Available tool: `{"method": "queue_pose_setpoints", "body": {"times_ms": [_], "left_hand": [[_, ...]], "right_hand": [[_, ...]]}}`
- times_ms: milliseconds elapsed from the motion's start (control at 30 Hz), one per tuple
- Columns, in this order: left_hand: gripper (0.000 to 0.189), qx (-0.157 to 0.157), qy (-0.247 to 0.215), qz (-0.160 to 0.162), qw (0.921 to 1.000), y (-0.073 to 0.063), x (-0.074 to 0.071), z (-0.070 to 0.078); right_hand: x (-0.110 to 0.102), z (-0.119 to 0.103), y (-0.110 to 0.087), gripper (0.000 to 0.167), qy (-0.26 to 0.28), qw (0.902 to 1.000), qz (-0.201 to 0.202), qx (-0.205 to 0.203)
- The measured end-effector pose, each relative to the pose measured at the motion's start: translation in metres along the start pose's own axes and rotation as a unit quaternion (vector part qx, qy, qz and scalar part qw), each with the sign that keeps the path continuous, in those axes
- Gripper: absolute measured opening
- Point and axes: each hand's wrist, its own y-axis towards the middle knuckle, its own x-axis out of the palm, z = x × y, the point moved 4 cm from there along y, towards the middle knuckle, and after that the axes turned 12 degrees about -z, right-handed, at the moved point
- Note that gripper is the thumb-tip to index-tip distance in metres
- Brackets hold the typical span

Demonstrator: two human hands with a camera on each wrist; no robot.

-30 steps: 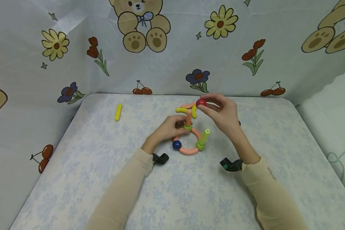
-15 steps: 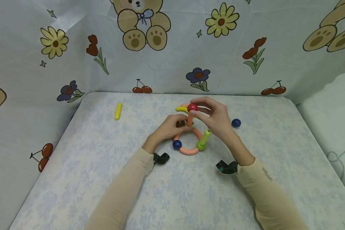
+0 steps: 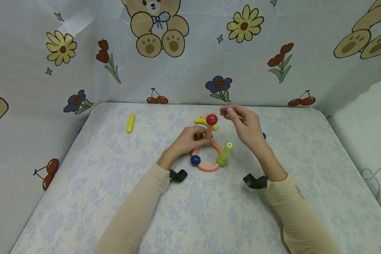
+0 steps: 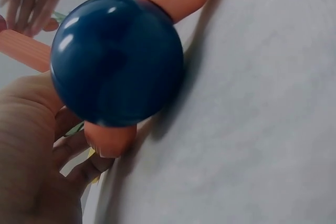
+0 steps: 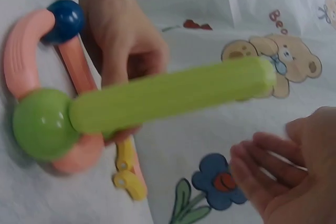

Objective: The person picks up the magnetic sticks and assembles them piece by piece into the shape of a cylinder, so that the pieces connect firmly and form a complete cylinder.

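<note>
A ring of salmon curved sticks (image 3: pixel 208 167) and balls lies on the table, with a blue ball (image 3: pixel 195 160) at its near left. From a green ball (image 3: pixel 221 161) at its right a light green stick (image 5: pixel 173 95) sticks up. At the far side my left hand (image 3: pixel 190 138) pinches the base of an upright salmon stick (image 3: pixel 209 131) at another green ball, mostly hidden by the thumb. A red ball (image 3: pixel 211 119) sits on top of that stick. Just right of it my right hand (image 3: pixel 247 127) hovers, fingers loosely bent and holding nothing.
Behind the ring lie yellow curved sticks (image 3: pixel 201 121) and a salmon one. A straight yellow stick (image 3: pixel 131 123) lies at the far left. Another blue ball (image 3: pixel 264 136) shows partly behind the right wrist. A printed cloth hangs along the table's back edge.
My right hand brought the red ball left onto the top of the upright salmon stick, let go and drew back to the right. My left hand stays at the stick's base.
</note>
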Motion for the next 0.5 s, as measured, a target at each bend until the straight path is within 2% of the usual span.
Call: {"method": "queue_pose_setpoints", "body": {"times_ms": [100, 200, 300, 400, 500], "left_hand": [[0.022, -0.01, 0.003, 0.01, 0.9999, -0.001, -0.002, -0.003], [0.022, -0.016, 0.004, 0.02, 0.9997, -0.002, -0.004, -0.007], [0.022, -0.021, 0.005, 0.03, 0.9993, -0.004, -0.008, -0.011], [0.021, -0.028, 0.011, 0.042, 0.9987, -0.006, -0.012, -0.014], [0.02, -0.032, 0.011, 0.052, 0.9981, -0.007, -0.015, -0.016]], "right_hand": [[-0.012, 0.008, -0.001, 0.028, -0.06, 0.9973, -0.003, 0.042], [-0.024, 0.018, -0.003, 0.031, -0.121, 0.9874, -0.033, 0.096], [-0.034, 0.029, -0.006, 0.039, -0.17, 0.9688, -0.086, 0.159], [-0.042, 0.04, -0.009, 0.05, -0.207, 0.9426, -0.149, 0.216], [-0.046, 0.048, -0.011, 0.057, -0.225, 0.9232, -0.195, 0.243]]}}
